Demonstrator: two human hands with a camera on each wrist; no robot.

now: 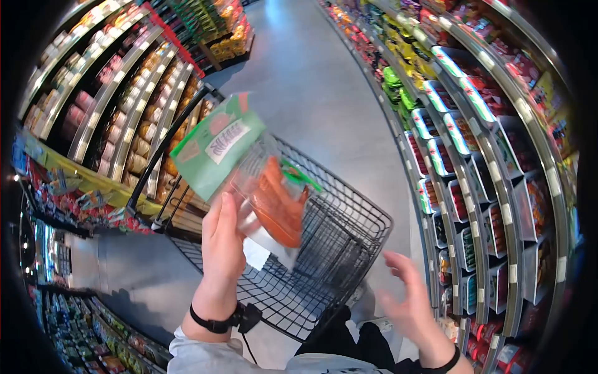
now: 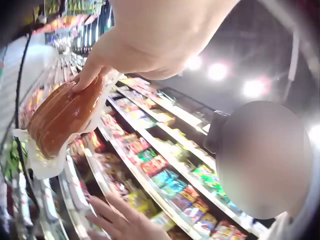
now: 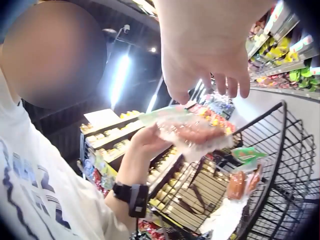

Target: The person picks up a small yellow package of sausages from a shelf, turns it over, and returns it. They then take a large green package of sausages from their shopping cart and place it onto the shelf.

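Observation:
My left hand (image 1: 223,240) grips a clear plastic pack of reddish-brown sausages (image 1: 271,206) with a green printed header, holding it up over the wire shopping cart (image 1: 391,219). In the left wrist view the fingers press against the sausage pack (image 2: 65,117). My right hand (image 1: 408,299) is off to the right of the cart, fingers spread and holding nothing. Seen from the right wrist, that hand (image 3: 207,65) hangs above the cart with its fingers extended. A second sausage pack (image 3: 237,185) with a green top lies in the cart.
Tall shelves of packaged goods (image 1: 461,156) line the right side of the aisle. At left stand tiered shelves (image 1: 118,81) with rows of round packs. A white sheet (image 1: 255,254) lies in the cart. Grey floor (image 1: 299,68) runs ahead between the shelves.

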